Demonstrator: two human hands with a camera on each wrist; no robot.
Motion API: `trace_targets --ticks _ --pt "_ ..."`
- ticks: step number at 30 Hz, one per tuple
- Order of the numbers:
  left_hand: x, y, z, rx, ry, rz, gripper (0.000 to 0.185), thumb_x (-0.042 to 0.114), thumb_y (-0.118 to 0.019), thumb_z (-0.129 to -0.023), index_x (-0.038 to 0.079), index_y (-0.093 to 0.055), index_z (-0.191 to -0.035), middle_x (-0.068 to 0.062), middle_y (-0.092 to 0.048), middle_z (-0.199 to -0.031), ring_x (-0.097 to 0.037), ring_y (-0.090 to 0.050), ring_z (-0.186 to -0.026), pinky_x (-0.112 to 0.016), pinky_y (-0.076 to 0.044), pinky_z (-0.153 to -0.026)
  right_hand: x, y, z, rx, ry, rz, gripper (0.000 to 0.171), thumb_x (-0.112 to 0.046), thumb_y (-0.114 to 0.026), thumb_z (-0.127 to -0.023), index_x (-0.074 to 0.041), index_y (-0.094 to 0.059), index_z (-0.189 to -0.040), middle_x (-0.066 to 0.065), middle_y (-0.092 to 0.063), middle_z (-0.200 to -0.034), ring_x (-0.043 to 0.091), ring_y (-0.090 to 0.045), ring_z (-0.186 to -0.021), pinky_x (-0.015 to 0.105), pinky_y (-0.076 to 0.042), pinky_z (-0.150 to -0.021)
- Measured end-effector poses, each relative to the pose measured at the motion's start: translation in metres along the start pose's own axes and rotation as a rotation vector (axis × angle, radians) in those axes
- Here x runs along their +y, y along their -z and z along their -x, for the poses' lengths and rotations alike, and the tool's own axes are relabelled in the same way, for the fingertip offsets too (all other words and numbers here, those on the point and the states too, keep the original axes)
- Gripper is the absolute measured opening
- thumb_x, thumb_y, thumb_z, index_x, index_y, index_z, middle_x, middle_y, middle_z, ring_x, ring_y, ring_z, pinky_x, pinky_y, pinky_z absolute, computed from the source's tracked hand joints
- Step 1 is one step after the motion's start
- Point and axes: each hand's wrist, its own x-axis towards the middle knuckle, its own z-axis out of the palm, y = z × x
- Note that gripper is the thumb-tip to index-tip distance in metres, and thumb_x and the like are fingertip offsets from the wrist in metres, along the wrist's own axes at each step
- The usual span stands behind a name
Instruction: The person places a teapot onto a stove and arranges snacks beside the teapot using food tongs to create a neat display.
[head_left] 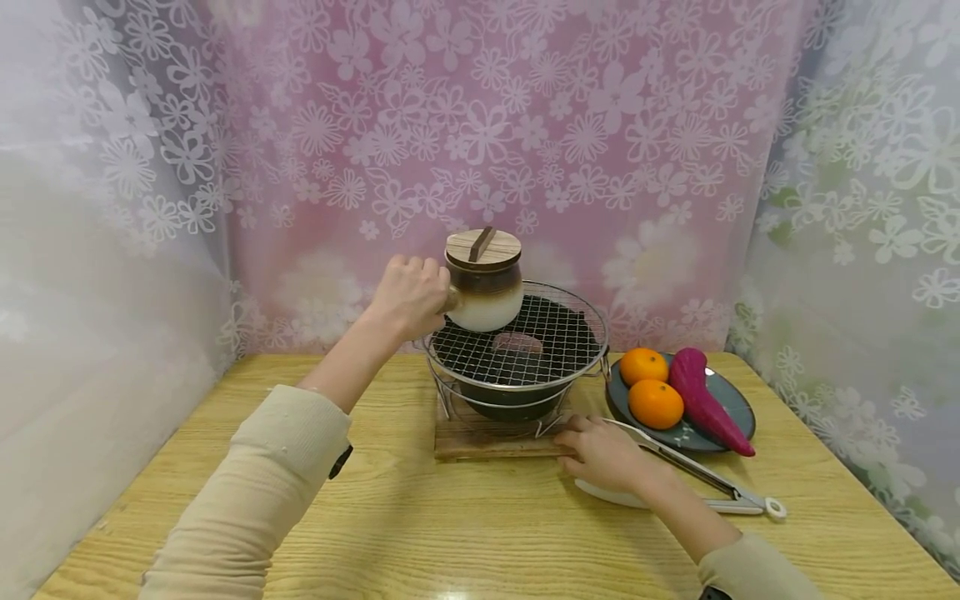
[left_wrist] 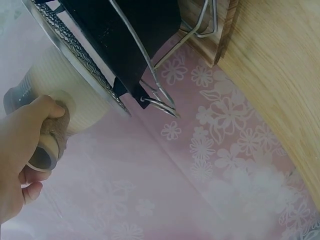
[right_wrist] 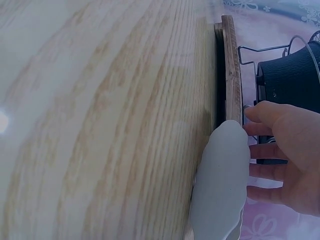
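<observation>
Standing on a wooden table (head_left: 420,517), a round charcoal grill (head_left: 517,367) with a wire mesh top rests on a square wooden board (head_left: 480,442). At the right of the grill lies a dark plate (head_left: 731,408) with two oranges (head_left: 655,402) and a purple sweet potato (head_left: 701,400), and metal tongs (head_left: 705,477) lie in front of the plate. A ceramic pot (head_left: 486,287) with a wooden lid (head_left: 483,247) sits on the left rear part of the mesh, close to a small reddish piece of food (head_left: 517,342). The left hand (head_left: 408,296) has its fingers curled tightly around the side handle of the pot. The right hand (head_left: 603,454) rests with relaxed, nearly straight fingers over a white dish (right_wrist: 220,185), its fingertips (right_wrist: 260,112) at the front right corner of the board, gripping nothing.
</observation>
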Motion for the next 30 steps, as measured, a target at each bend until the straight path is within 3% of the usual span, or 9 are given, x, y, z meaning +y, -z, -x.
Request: trace_targets --ticks 7,14,18,30 --pt "0.0001 0.0018 -0.0013 -0.009 0.001 -0.002 0.028 0.030 -0.061 -0.084 0.005 -0.049 -0.078 -0.005 -0.046 -0.072 -0.020 -0.047 -0.066 -0.033 -0.039 -0.065 -0.0009 -0.0012 0.0003 0.002 0.000 0.003 0.023 -0.025 -0.067 -0.083 -0.009 -0.069 -0.099 0.007 -0.060 -0.096 0.027 -0.055 -0.086 0.041 -0.047 -0.074" --pt "-0.0012 0.0045 -0.0029 -0.062 0.022 0.015 0.028 0.027 -0.066 -0.076 0.004 -0.052 -0.084 -0.006 -0.047 -0.076 -0.022 -0.049 -0.072 -0.034 -0.040 -0.069 -0.0015 0.0003 0.0005 0.009 0.003 0.006 0.023 -0.025 -0.067 -0.083 -0.009 -0.069 -0.099 0.007 -0.060 -0.096 0.026 -0.055 -0.086 0.041 -0.047 -0.074" --pt "-0.0012 0.0053 -0.0031 -0.086 0.034 0.029 0.029 0.027 -0.064 -0.078 0.003 -0.053 -0.090 -0.007 -0.049 -0.081 -0.024 -0.050 -0.077 -0.036 -0.040 -0.072 -0.0014 0.0014 0.0006 0.007 -0.005 0.011 0.024 -0.026 -0.067 -0.083 -0.009 -0.069 -0.100 0.008 -0.060 -0.097 0.028 -0.056 -0.088 0.042 -0.047 -0.075" --pt "0.0006 0.0025 0.0006 -0.105 0.067 0.025 0.040 0.040 -0.065 -0.079 0.005 -0.054 -0.096 -0.006 -0.051 -0.087 -0.024 -0.045 -0.085 -0.038 -0.036 -0.078 -0.0015 0.0030 0.0014 -0.026 -0.011 0.001 0.026 -0.026 -0.067 -0.082 -0.008 -0.068 -0.101 0.008 -0.059 -0.098 0.028 -0.055 -0.089 0.043 -0.047 -0.077"
